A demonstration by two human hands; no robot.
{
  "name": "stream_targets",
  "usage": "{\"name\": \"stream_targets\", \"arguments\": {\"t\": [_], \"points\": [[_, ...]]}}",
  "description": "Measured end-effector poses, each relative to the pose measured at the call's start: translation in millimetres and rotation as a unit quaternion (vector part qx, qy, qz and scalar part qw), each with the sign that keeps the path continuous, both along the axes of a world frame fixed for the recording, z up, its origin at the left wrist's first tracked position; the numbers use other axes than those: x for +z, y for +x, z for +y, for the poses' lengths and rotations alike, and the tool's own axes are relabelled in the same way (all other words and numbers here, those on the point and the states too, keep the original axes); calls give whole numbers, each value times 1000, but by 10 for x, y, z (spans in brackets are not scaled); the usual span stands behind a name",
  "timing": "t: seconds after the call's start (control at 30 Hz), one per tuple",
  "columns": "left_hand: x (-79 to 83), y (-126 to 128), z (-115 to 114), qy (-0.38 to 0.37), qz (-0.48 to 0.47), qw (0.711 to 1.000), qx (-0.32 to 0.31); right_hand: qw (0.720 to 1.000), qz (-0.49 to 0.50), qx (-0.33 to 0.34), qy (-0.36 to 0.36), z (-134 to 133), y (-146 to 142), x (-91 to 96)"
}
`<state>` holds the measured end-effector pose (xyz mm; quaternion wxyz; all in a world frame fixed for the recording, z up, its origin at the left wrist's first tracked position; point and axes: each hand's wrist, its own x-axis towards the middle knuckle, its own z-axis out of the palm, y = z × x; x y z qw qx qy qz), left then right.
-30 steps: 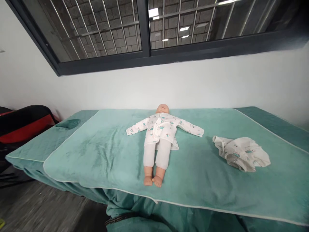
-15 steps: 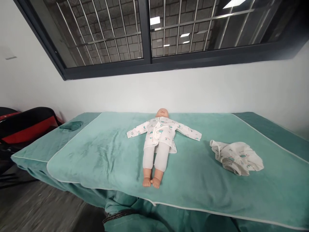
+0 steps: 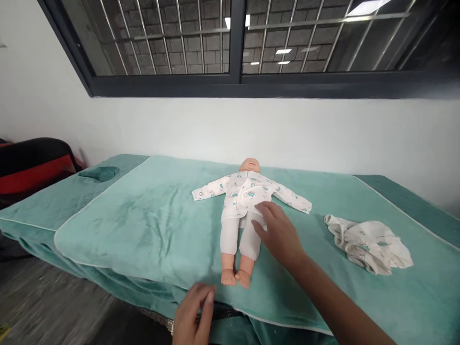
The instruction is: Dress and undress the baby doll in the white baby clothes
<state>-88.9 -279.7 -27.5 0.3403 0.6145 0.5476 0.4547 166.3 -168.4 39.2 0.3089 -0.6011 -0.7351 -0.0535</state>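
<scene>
Doll, seen from the head view: The doll (image 3: 240, 211) lies on its back on the green blanket (image 3: 154, 225), head (image 3: 250, 165) toward the wall, feet (image 3: 228, 277) toward the person.
Right hand: The right hand (image 3: 278, 232) is over the jacket's hem and the nearer white leg. The fingers are slightly bent and the thumb stands apart; nothing is seen gripped, and I cannot tell if they touch.
Left hand: The left hand (image 3: 194, 309) is near the blanket's front edge, fingers curled toward the thumb; I cannot tell if they pinch something.
Doll's handling: I judge it rather light, with soft body and firmer head and feet, probably not fragile. A good hold is under the back, with support for the head.
Jacket: The white jacket (image 3: 239, 194) is thin, printed cloth, with one front flap over the other and sleeves spread. It should fold easily; best to take it by hem or cuff.
Crumpled cloth: The crumpled cloth (image 3: 373, 244), also white and printed, lies apart in loose folds.
Blanket: Plush, soft-looking, wrinkled, with pale piping.
</scene>
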Motion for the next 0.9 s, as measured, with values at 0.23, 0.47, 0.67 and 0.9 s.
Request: {"name": "stream_targets", "arguments": {"t": [0.23,0.47,0.67,0.9], "points": [[656,521,1447,105,-5,994,-28,997,-57,56,-22,383,171,-62],[916,1192,3030,105,40,992,-58,978,153,101,-102,657,412,108],[746,1480,3562,89,99,985,-109,973,174,-121,-94,1811,136,318],[755,1346,3574,39,64,982,-172,959,110,-160,-207,1978,164,263]]}}
